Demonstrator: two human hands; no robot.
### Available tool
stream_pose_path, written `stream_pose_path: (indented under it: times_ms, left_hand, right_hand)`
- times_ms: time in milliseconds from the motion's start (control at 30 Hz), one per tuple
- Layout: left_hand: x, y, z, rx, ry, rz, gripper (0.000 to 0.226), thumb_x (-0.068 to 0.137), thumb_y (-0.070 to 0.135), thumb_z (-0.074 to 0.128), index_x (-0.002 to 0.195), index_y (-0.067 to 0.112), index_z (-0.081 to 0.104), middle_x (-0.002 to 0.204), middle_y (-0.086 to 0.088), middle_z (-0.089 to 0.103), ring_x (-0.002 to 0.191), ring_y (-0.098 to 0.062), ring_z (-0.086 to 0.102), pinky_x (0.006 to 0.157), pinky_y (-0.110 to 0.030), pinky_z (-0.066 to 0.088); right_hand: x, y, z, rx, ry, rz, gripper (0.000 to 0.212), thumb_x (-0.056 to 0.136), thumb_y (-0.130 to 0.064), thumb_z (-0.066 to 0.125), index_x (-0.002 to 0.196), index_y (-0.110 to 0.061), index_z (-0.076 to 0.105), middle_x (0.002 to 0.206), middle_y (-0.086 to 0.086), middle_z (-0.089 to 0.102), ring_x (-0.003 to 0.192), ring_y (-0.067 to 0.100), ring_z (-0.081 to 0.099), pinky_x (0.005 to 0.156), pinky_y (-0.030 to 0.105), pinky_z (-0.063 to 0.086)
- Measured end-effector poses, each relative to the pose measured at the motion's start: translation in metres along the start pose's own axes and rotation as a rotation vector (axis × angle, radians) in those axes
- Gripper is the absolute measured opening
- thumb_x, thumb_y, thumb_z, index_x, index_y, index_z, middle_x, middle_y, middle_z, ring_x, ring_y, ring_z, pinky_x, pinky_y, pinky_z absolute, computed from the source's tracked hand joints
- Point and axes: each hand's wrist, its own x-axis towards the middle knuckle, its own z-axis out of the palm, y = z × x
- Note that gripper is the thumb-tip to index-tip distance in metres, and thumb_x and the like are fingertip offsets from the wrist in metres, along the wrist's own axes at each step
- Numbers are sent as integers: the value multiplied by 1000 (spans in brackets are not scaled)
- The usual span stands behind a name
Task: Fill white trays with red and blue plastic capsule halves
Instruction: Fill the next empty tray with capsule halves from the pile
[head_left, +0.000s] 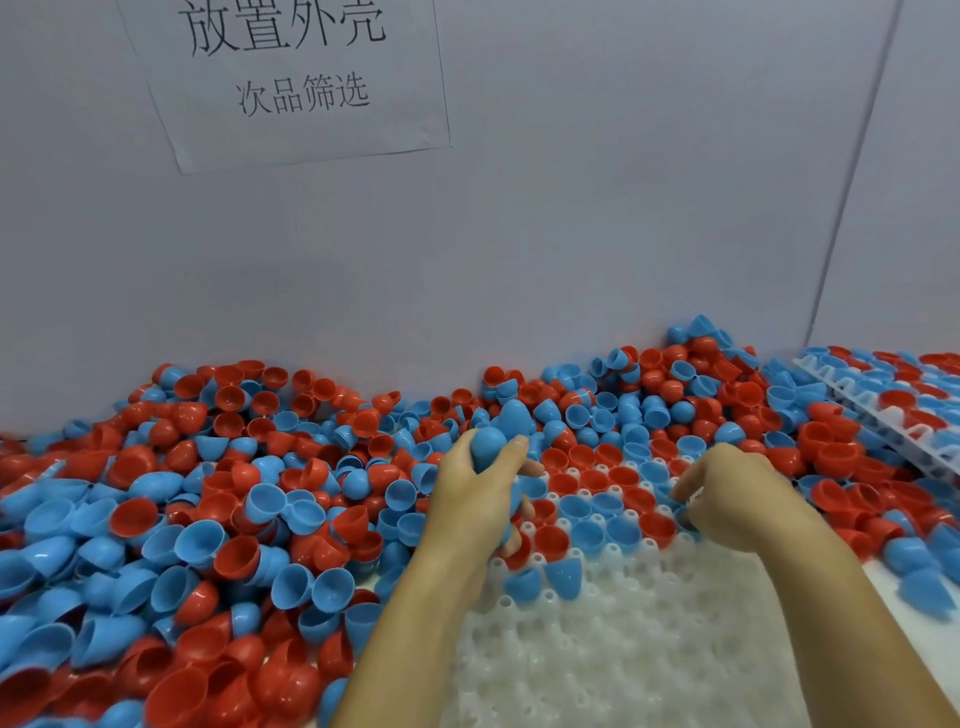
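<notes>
Head view: left hand (475, 488) grips blue halves (491, 441); right hand's (727, 499) grip unclear.

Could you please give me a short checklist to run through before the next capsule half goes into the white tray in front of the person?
1. Supply in hand: ok. The left hand grips several blue plastic capsule halves.
2. Free sockets: ok. The near part of the white moulded plastic tray is unfilled.
3. Far rows seated: ok. Red and blue halves sit open side up there.
4. Stray pieces: not ok. Two blue halves lie tipped over on the tray.
5. Right hand ready: cannot tell. Its fingers curl at the tray's filled edge; whatever they hold is hidden.
6. Stock: ok. The loose pile of red and blue halves lies alongside.
</notes>
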Motion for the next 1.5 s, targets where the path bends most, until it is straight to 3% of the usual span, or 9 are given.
stream_pose_path:
  times_ms: [133,300,400,467,700,833,1000,1200,1500]
  left_hand:
    - [0,1,-1,-56,-17,-31,6,99,22,62,103,20,66,80,1,75,52,-13,55,36,-22,36]
    - [-2,1,-1,32,-89,23,7,98,23,62,98,18,67,80,-2,74,51,-10,55,38,-17,38]
    - [-6,2,1,14,-186,55,11,98,23,63,95,17,72,82,-6,74,47,-5,57,40,-13,40]
    - [-6,3,2,-36,-202,46,14,98,25,63,99,16,74,86,-8,75,47,-6,59,40,-13,42]
    - [-6,4,2,-123,-175,41,15,95,22,66,99,8,71,80,-8,72,50,-9,57,38,-16,41]
    - [-5,3,2,-117,-149,44,11,94,23,68,90,13,71,75,-9,68,48,-11,54,36,-17,39]
    - [1,2,0,-96,135,100,13,99,31,62,97,19,65,90,-3,77,54,-11,58,42,-21,42]
    - [5,-3,1,-90,176,178,11,98,26,64,99,16,67,97,-9,76,93,-29,74,83,-46,62]
    - [7,-2,-3,-190,225,90,15,98,31,64,93,16,64,83,-17,64,67,-21,61,64,-50,59]
  right_hand:
    - [-3,-4,-14,-29,7,-114,38,93,-5,63,123,-29,67,138,1,60,117,21,60,98,36,53]
    - [-21,-41,-23,480,37,-451,34,92,-49,60,125,-42,58,97,-17,66,79,4,69,68,20,55]
    - [-32,-63,-9,738,-181,-583,25,94,-42,62,118,-36,63,98,-9,73,84,4,73,66,19,58]
    - [-32,-69,-3,782,-131,-619,13,95,-36,62,104,-31,71,91,-9,76,85,5,73,73,22,60]
    - [-30,-76,4,848,-41,-507,35,97,-49,53,81,-27,75,73,-9,75,73,0,70,59,10,50]
    - [-29,-85,11,921,-11,-295,53,98,-52,50,74,-12,75,63,-3,73,62,3,69,65,22,51]
    - [-27,-86,12,899,15,-104,60,98,-51,48,84,0,74,54,-9,68,45,3,60,54,23,48]
    - [-36,-100,17,830,-190,-186,56,101,-45,44,65,-9,68,42,-9,55,33,1,43,36,14,36]
    - [-30,-95,22,732,109,-357,39,95,-48,56,78,-13,58,53,-5,51,42,5,41,44,16,40]
